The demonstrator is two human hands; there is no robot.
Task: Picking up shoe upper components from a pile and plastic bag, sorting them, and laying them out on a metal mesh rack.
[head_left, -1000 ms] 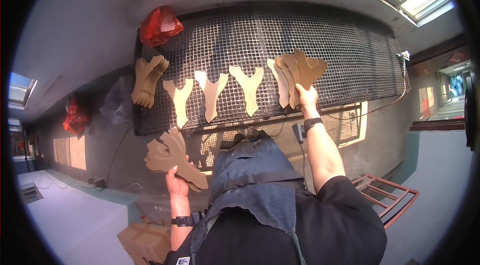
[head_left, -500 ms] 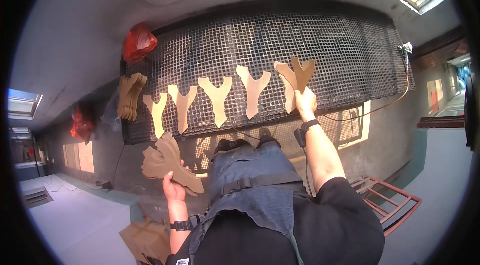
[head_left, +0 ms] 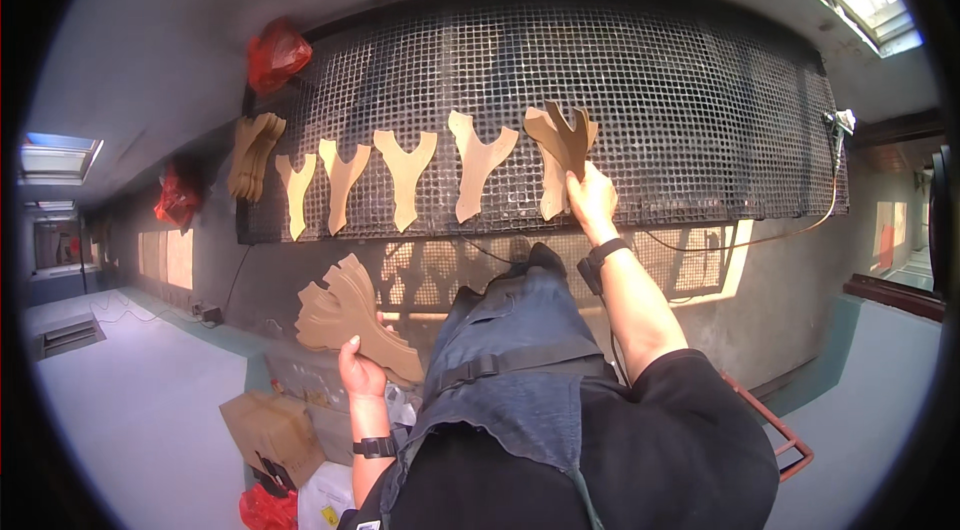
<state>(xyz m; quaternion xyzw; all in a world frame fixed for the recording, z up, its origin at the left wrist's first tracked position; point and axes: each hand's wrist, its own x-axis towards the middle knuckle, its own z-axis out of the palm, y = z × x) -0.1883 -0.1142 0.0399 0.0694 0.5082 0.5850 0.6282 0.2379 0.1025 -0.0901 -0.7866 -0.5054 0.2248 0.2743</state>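
Observation:
My left hand (head_left: pixel 362 370) grips a fanned stack of Y-shaped wooden pieces (head_left: pixel 345 308), held in front of the mesh table's near edge. Out at the far right of the row, my right hand (head_left: pixel 592 198) is closed on the stem of a shaded Y-shaped wooden piece (head_left: pixel 568 142). It overlaps a paler wooden piece (head_left: pixel 551 192) lying on the mesh; how many pieces are in that hand is hard to see. Further left, single Y-shaped pieces lie spaced apart, among them a large one (head_left: pixel 480 165) and a narrow one (head_left: pixel 297 195), forks pointing away from me.
The black wire-mesh table (head_left: pixel 640 70) runs along the wall. At its left end sit a stack of wooden pieces (head_left: pixel 256 155) and a red plastic bag (head_left: pixel 277 55). A cable (head_left: pixel 790 238) hangs off the right end. A cardboard box (head_left: pixel 272 435) stands behind at lower left.
My view has shifted, so the table sits further left and higher. The right-hand piece has turned and dropped closer over the paler one. My left hand keeps its stack.

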